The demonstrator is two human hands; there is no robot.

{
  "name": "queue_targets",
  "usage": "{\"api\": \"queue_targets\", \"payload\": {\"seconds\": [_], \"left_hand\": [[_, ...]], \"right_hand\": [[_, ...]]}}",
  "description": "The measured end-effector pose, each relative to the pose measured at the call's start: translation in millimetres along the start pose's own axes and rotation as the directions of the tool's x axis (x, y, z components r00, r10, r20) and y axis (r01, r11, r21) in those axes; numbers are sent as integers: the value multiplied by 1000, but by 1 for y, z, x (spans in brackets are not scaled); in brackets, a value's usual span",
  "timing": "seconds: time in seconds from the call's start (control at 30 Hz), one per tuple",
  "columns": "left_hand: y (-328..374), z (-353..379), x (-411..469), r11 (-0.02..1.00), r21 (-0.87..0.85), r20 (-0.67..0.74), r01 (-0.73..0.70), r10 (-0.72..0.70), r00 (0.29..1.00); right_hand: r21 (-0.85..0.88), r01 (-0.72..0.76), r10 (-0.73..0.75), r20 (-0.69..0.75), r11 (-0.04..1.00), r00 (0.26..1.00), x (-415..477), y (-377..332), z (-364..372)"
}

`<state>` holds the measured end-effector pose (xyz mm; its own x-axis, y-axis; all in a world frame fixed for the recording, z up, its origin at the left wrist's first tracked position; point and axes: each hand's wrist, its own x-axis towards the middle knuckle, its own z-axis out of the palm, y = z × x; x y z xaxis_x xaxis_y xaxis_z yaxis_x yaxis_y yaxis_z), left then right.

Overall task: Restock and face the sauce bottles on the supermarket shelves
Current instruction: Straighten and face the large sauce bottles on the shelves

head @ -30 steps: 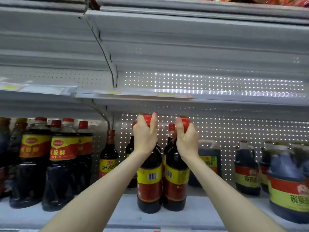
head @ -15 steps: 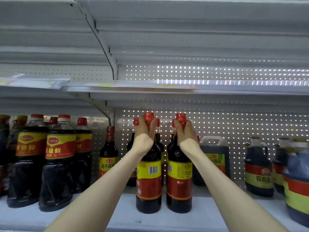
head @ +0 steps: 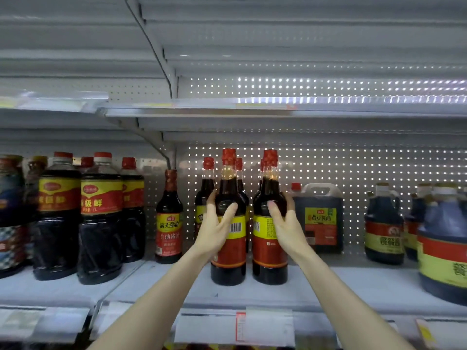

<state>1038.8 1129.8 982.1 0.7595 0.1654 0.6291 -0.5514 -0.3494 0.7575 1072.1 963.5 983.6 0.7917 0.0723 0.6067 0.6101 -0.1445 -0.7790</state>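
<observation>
Left hand point(head: 214, 229): wrapped round the left bottle point(head: 228, 223) at its shoulder, thumb across the front.
Right hand point(head: 286, 224): clasping the right bottle point(head: 270, 223) likewise.
Bottles: upright, side by side on the shelf point(head: 353, 286) (barcode sides facing out).

Single head view, close, faces the shelf point(head: 353, 281) straight on, tilted slightly upward.

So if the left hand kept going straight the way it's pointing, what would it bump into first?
Nothing new: the left hand is already wrapped on the front left bottle. Pushing straight on would shove that bottle back toward the bottles behind it, though the gap between them is hard to judge.
</observation>
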Motion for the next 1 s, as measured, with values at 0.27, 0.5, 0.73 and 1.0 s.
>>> {"api": "queue_targets", "payload": {"seconds": [0.27,0.5,0.73,1.0], "left_hand": [[-30,-11,-41,985,-65,174,158,-145,974],[-37,-21,-39,978,-35,146,206,-198,969],[-41,-21,-33,975,-21,111,221,-217,970],[-36,-7,-31,984,1,84,178,-178,980]], "right_hand": [[58,-80,74,110,995,991,-33,16,-7],[-150,-134,152,114,980,982,-34,29,-13],[-118,-121,136,131,986,982,-28,31,-15],[-86,-127,138,131,988,982,-22,34,-13]]}}
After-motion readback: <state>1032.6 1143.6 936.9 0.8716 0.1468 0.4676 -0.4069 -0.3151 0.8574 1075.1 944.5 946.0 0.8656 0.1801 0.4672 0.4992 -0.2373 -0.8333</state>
